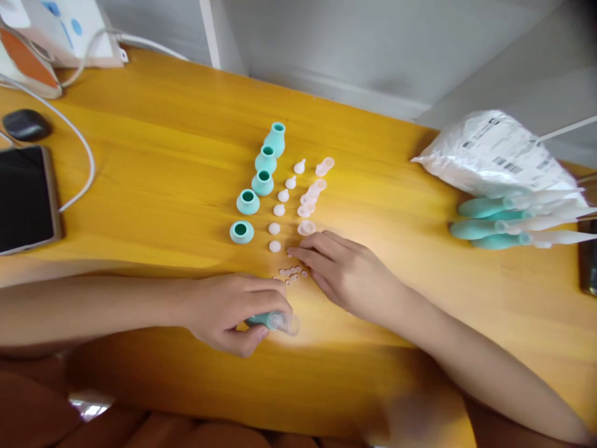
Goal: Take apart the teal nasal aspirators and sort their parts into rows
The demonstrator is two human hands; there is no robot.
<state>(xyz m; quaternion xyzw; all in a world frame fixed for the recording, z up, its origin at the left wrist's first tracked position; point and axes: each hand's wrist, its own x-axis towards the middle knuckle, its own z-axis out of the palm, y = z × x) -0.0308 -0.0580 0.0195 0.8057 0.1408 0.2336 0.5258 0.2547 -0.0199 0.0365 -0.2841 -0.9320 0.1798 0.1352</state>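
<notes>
My left hand [228, 311] grips a small teal bulb with a clear tip [275, 321], held sideways just above the table near its front edge. My right hand [342, 270] lies flat on the wood, fingertips reaching left toward a cluster of tiny pink rings [293, 273]. Beyond them stand rows of parts: several teal bulbs [262, 182] with open mouths, a line of small white plugs [278, 210], and a line of clear caps [311, 193].
The yellow wooden table [163, 186] carries a phone [25, 199] and dark earbud case [25, 124] at the left with a white cable. At the right lie assembled teal pieces [494, 224] beside a white plastic bag [499, 152].
</notes>
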